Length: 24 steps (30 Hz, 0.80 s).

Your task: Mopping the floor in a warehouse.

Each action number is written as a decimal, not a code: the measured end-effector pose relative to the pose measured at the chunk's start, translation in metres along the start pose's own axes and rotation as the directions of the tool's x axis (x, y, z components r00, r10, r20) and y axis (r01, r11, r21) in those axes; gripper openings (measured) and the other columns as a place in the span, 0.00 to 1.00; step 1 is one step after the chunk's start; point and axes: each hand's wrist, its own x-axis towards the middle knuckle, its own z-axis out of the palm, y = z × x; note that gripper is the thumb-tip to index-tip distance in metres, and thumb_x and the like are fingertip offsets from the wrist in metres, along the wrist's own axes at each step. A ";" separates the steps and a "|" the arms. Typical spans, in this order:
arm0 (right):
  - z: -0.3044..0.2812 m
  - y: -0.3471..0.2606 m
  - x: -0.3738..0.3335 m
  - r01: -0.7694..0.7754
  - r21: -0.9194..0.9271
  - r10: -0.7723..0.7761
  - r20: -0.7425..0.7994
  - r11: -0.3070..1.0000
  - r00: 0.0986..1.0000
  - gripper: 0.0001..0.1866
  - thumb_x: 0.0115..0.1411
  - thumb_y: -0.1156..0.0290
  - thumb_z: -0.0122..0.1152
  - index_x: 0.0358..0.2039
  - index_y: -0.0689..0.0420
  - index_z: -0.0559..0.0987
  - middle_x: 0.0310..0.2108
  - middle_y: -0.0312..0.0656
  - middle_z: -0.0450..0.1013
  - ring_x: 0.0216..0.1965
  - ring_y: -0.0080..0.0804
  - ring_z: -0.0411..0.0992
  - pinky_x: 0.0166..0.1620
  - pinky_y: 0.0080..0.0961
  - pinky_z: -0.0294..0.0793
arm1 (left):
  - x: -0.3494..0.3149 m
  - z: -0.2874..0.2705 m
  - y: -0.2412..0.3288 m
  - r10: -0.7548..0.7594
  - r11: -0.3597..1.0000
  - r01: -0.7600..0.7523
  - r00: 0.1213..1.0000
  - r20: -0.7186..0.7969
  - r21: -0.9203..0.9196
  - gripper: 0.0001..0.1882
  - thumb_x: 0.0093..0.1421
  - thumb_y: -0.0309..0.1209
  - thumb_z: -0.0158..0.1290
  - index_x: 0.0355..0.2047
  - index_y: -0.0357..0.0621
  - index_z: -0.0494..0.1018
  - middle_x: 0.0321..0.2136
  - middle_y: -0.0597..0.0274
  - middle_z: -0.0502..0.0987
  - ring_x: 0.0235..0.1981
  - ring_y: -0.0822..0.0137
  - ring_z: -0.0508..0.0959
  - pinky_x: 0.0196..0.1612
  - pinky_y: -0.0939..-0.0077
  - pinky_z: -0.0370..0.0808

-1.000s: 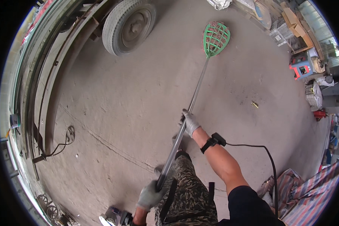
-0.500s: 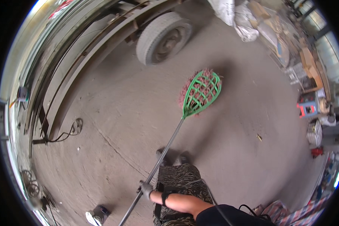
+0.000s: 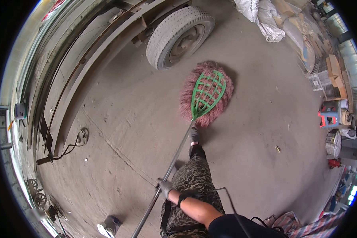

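Note:
My right hand (image 3: 165, 187), in a grey glove, is closed around the metal handle (image 3: 173, 162) of a dust mop. The bare forearm and dark sleeve reach in from the lower right. At the handle's far end, a green plastic lattice frame (image 3: 209, 92) sits on a fluffy pinkish mop head (image 3: 189, 104). The mop head appears spread out against the floor, just ahead of my forward shoe (image 3: 194, 135). Toward the lower edge, the handle runs out of the picture. My left hand does not show.
Ahead stands a dusty wheel (image 3: 180, 37) under a long metal frame (image 3: 77, 77) on the left. A small bucket (image 3: 110, 225) sits lower left. White sacks (image 3: 269, 23), cardboard (image 3: 335, 73) and a red-and-blue stool (image 3: 328, 115) line the right side. A cable (image 3: 70, 150) lies at left.
The mop head, earlier tilted and seemingly raised with its shadow apart, now spreads wider and lower near the floor. One foot has stepped forward. My right hand stays on the handle.

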 end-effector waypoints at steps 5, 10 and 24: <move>-0.021 -0.236 -0.014 0.338 0.110 -0.326 -0.116 0.935 0.938 0.04 0.52 0.69 0.52 0.27 0.53 0.68 0.13 0.35 0.60 0.10 0.28 0.61 0.13 0.25 0.62 | 0.035 -0.045 0.211 0.399 0.907 -0.389 0.916 -0.030 0.162 0.18 0.48 0.45 0.51 0.38 0.53 0.70 0.25 0.49 0.74 0.27 0.49 0.74 0.29 0.58 0.71; -0.079 -0.414 -0.033 0.355 0.374 -0.367 -0.043 0.857 0.929 0.13 0.55 0.60 0.52 0.18 0.48 0.64 0.10 0.31 0.58 0.09 0.23 0.56 0.14 0.22 0.60 | 0.028 -0.100 0.440 0.608 0.773 -0.596 0.794 0.019 0.218 0.23 0.48 0.50 0.47 0.33 0.42 0.69 0.26 0.47 0.75 0.33 0.49 0.74 0.36 0.60 0.70; 0.047 -0.225 -0.068 -0.143 0.308 0.158 -0.024 0.940 0.987 0.05 0.50 0.69 0.56 0.26 0.53 0.70 0.13 0.34 0.62 0.11 0.25 0.60 0.16 0.24 0.64 | 0.007 -0.069 0.124 0.093 0.994 -0.076 0.967 -0.238 0.077 0.18 0.45 0.47 0.54 0.29 0.48 0.74 0.22 0.52 0.76 0.25 0.52 0.76 0.28 0.61 0.72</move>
